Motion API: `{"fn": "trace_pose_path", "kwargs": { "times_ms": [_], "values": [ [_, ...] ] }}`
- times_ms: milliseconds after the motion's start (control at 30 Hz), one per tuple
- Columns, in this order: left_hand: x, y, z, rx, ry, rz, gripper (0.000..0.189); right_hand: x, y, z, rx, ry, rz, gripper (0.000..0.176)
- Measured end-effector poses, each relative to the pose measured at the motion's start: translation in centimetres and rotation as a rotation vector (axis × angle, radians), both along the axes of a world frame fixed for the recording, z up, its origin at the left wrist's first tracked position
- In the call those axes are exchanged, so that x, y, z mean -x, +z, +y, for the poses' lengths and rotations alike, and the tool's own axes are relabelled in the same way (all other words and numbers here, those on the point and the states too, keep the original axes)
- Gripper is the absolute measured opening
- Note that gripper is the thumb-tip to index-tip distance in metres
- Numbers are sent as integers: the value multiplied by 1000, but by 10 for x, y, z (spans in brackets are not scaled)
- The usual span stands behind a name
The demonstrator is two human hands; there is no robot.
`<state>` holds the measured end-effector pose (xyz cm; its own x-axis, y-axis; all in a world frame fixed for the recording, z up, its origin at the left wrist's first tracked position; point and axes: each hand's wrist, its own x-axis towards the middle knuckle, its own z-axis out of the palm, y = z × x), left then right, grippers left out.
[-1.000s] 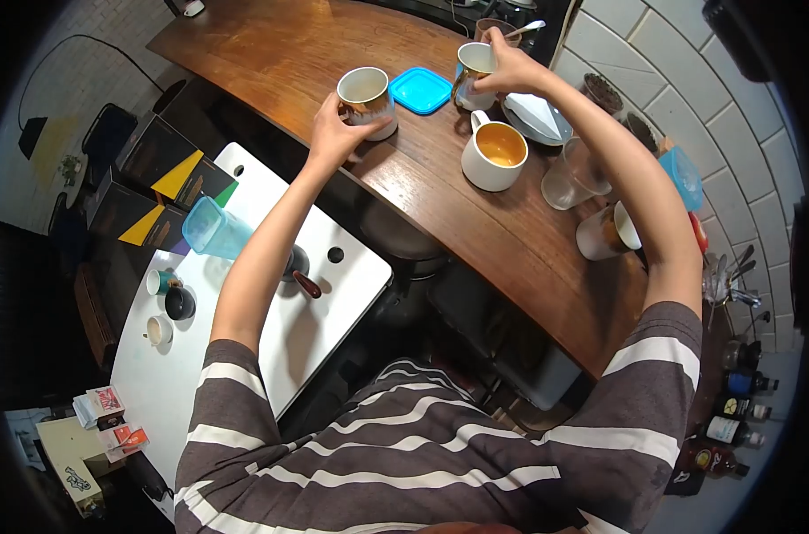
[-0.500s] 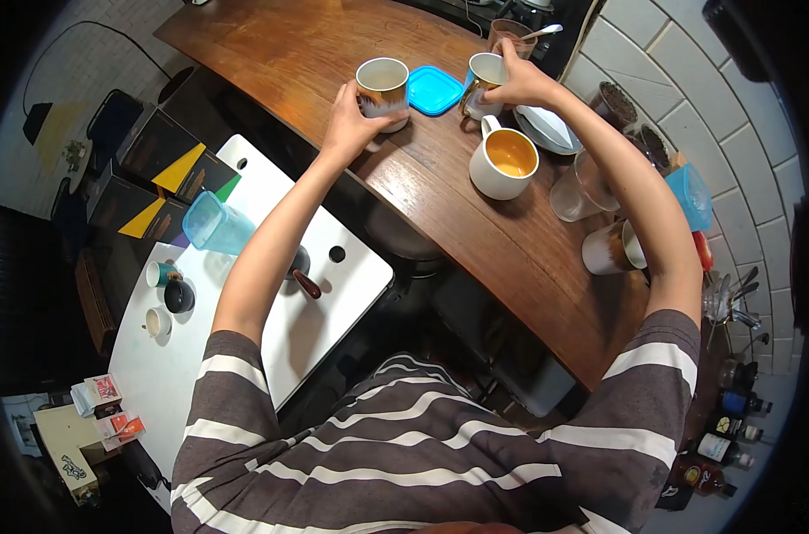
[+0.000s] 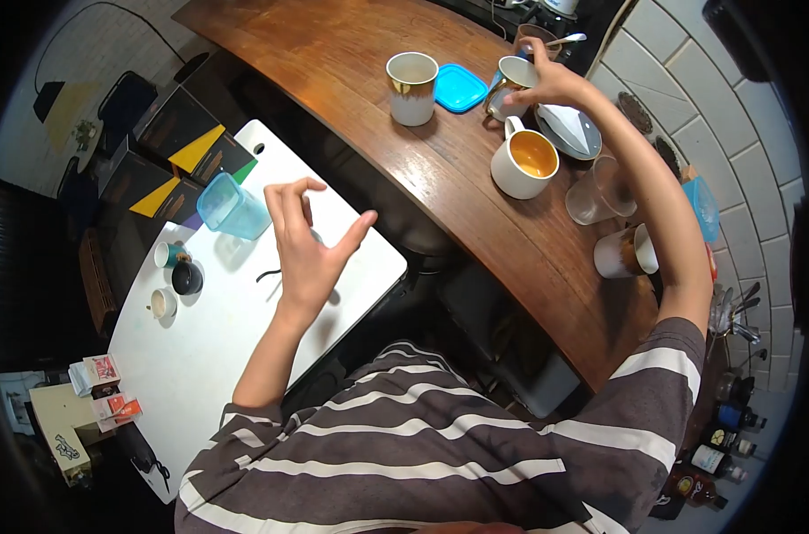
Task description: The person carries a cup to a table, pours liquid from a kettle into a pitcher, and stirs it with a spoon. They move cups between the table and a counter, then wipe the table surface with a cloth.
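My right hand [image 3: 555, 84] is closed around a white mug with a brown and gold pattern [image 3: 509, 78], standing on the wooden counter [image 3: 458, 200]. Over the white table, my left hand [image 3: 308, 254] is raised with thumb and fingers apart and nothing in it. A similar patterned mug [image 3: 413, 96] stands alone on the counter, beside a blue lid [image 3: 460, 89]. Just below my right hand is a white mug with an orange inside [image 3: 518, 173]. A grey plate [image 3: 588, 149] bearing something white and folded lies next to it.
A clear cup [image 3: 591, 198] and another patterned mug [image 3: 619, 253] lie tipped beneath my right forearm. On the white table [image 3: 217, 356] are a translucent blue container [image 3: 233, 209] and several small cups. Bottles [image 3: 711, 460] line the lower right. A tiled wall [image 3: 671, 80] bounds the right side.
My left hand has let go of the patterned mug and moved down and left over the white table. That mug stays on the counter. My right hand keeps its hold.
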<state>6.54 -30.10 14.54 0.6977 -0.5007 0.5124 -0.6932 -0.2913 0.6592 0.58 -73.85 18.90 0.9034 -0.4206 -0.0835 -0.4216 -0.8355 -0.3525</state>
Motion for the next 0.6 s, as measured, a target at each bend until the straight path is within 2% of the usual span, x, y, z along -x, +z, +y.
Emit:
{"fn": "trace_pose_path", "kwargs": {
  "times_ms": [133, 167, 200, 267, 333, 400, 433, 467, 500, 533, 567, 600],
  "values": [
    [9, -12, 41, 50, -9, 13, 50, -1, 27, -4, 175, 8, 189, 111],
    [6, -14, 54, 55, -2, -67, 47, 1, 34, -4, 271, 16, 178, 105],
    [4, -15, 68, 57, 7, -146, 44, 9, 68, 36, 171, -63, 211, 87],
    [-1, -18, 94, 94, 85, -179, 28, 13, 92, 53, 315, 84, 93, 63],
    [-10, -28, 124, 90, 184, -234, 23, 24, 127, 115, 301, 104, -2, 45],
    [-24, -36, 155, 80, 280, -283, 19, 33, 143, 158, 77, 307, -100, 37],
    [-32, -37, 170, 100, 327, -260, 19, 39, 158, 233, -85, 338, -187, 33],
    [-42, -42, 187, 136, 367, -224, 19, 45, 126, 218, -138, 223, -464, 36],
    [-50, -42, 203, 117, 417, -238, 20, 42, 155, 279, -206, 250, -123, 42],
    [-58, -44, 219, 112, 475, -219, 22, 39, 155, 305, 15, 331, -55, 42],
    [-67, -49, 235, 155, 513, -172, 24, 38, 137, 339, 5, 552, -350, 30],
    [-76, -56, 251, 202, 542, -127, 26, 27, 141, 369, 33, 634, -259, 27]
  ]
}}
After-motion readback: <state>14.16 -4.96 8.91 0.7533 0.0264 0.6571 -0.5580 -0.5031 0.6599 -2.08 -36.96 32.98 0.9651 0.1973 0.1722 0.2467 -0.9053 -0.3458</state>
